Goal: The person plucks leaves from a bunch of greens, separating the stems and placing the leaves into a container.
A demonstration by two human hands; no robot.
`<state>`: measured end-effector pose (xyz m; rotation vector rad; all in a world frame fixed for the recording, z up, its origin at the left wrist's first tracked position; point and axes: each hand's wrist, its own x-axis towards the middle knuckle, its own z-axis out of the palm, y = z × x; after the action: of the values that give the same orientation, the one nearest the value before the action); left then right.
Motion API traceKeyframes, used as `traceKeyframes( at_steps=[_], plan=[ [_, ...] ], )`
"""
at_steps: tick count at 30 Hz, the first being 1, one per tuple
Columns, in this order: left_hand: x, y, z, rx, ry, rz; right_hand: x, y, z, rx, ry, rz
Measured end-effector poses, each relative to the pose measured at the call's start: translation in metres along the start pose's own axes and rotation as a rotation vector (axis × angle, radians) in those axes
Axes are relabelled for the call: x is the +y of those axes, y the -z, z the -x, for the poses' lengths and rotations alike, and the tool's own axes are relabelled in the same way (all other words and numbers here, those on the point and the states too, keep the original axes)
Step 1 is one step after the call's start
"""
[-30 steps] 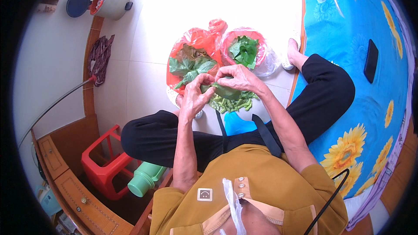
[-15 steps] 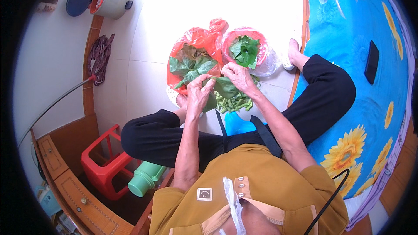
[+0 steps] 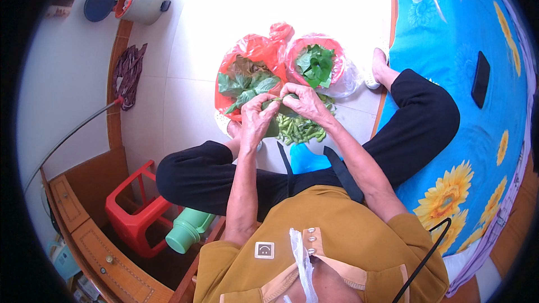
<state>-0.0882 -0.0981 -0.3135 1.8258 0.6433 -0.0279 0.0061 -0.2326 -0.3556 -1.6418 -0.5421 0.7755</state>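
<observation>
Both hands meet over the floor in front of me. My left hand (image 3: 259,116) pinches the stem end of a green leaf (image 3: 273,129), whose blade hangs below the fingers. My right hand (image 3: 305,102) is closed close beside it, on leafy green matter partly hidden by its fingers. Just beyond my left hand, a red plastic bag (image 3: 227,67) stands with large leaves (image 3: 247,87) inside. To its right, a pink-rimmed container lined with clear plastic (image 3: 339,59) holds bright green leaves (image 3: 315,66). Beneath my hands lies a pile of short green stems or pods (image 3: 300,129).
A bed with a blue sunflower cover (image 3: 432,129) runs along the right, a black phone (image 3: 480,80) on it. At left are a red stool (image 3: 132,213), a green flask (image 3: 188,230), a wooden drawer cabinet (image 3: 106,252) and, farther off, a lined bin (image 3: 143,4).
My right hand has moved slightly left, up against the left hand. The leaf that spread between them is now mostly gathered under the right fingers.
</observation>
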Motion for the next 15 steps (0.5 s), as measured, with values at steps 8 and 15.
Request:
traceKeyframes(
  at_steps=[8, 15],
  plan=[
    [0.024, -0.002, 0.004, 0.008, 0.135, -0.037, 0.035, 0.0, -0.004, 0.123, -0.073, 0.068],
    [-0.014, 0.004, -0.009, 0.036, 0.141, 0.202, 0.02, 0.019, -0.006, -0.161, -0.172, -0.295]
  ],
)
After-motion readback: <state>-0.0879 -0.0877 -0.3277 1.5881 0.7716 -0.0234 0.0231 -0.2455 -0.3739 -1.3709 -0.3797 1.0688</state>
